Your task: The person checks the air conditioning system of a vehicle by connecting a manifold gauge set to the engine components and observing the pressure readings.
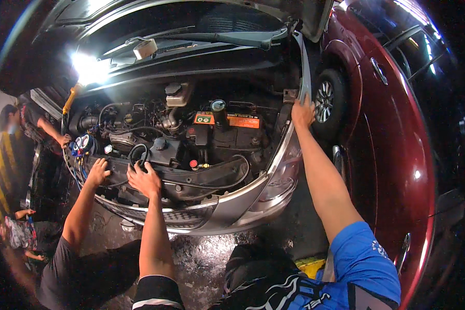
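My left hand [145, 181], coming from a black sleeve with pale stripes, is at the front edge of an open engine bay. Its fingers are curled at the base of a looped black hose [138, 153], which it appears to grip. Beside it, a co-worker's hand [98, 171] touches the black front panel [116, 166]. Far to the right, my right hand [303, 112] rests on the silver fender edge [304, 77], fingers extended and holding nothing. A red round knob with a brass fitting [194, 164] lies right of my left hand.
A dark can [219, 114] stands on the car battery [243, 135]. Another person's hand [64, 140] is near a gauge set [82, 144] with blue hoses. A bright work light [90, 68] shines at the upper left. A dark red car [367, 139] is close on the right.
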{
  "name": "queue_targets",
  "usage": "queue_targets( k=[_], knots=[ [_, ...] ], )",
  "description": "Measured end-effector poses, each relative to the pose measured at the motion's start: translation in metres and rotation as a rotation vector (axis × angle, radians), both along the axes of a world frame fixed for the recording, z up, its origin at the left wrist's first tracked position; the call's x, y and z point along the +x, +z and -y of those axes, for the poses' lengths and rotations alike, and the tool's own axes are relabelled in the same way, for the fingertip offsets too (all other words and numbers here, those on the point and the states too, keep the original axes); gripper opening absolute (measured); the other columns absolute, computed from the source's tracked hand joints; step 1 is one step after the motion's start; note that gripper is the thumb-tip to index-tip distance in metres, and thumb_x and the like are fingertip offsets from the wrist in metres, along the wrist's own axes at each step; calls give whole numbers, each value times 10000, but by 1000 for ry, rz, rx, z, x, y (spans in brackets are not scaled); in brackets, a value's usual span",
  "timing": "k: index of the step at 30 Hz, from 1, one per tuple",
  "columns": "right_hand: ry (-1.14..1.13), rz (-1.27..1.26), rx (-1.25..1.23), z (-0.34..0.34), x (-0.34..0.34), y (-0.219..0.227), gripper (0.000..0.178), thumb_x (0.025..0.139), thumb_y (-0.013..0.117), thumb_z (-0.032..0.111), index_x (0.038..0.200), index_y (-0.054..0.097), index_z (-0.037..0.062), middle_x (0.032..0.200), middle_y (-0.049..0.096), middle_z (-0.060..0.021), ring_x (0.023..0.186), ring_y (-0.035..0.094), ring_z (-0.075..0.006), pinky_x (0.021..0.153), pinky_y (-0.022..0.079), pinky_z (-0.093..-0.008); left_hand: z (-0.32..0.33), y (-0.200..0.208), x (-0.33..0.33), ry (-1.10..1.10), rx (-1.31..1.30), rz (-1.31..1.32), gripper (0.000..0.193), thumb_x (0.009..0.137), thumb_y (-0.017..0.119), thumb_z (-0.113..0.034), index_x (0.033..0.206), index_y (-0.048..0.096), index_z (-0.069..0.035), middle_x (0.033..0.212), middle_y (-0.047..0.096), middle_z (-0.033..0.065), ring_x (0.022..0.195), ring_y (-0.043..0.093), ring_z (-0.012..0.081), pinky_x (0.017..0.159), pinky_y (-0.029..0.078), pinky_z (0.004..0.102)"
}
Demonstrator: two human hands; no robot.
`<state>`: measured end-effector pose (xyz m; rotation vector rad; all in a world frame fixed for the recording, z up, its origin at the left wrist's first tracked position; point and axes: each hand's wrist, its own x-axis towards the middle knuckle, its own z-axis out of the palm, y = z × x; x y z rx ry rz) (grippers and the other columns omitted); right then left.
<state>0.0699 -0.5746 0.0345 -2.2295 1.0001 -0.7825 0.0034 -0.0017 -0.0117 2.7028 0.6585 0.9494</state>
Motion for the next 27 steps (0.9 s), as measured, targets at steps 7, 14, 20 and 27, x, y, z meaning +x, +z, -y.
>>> queue_targets(
  k=[7,14,20,27],
  knots=[
    [-35,-87,-50,-11,-2,11,880,868,725,518,1629,358,272,1609,352,-281,1415,418,-510,1152,329,-618,-1,2,1,-12,6,-7,473,1007,616,-420,1332,647,-78,1510,527,168,1422,442,358,1188,324,515],
    [-36,-183,-16,-12,-1,13,941,861,760,507,1651,298,286,1622,319,-266,1448,371,-488,1172,304,-609,0,2,1,6,3,10,428,985,639,-398,1266,690,-81,1494,540,153,1412,451,345,1167,348,497],
    [-27,-139,-59,-13,-2,14,881,897,723,471,1648,303,283,1605,350,-260,1440,385,-499,1167,308,-632,0,1,-1,-10,-28,41,416,987,628,-391,1270,693,-92,1507,523,150,1427,432,347,1174,327,536],
    [-26,-130,-14,-13,-5,15,782,941,644,480,1635,336,296,1622,337,-289,1463,375,-499,1197,292,-589,0,1,0,-8,-39,41,419,977,637,-384,1280,688,-99,1519,514,143,1444,417,348,1195,303,551]
  ],
)
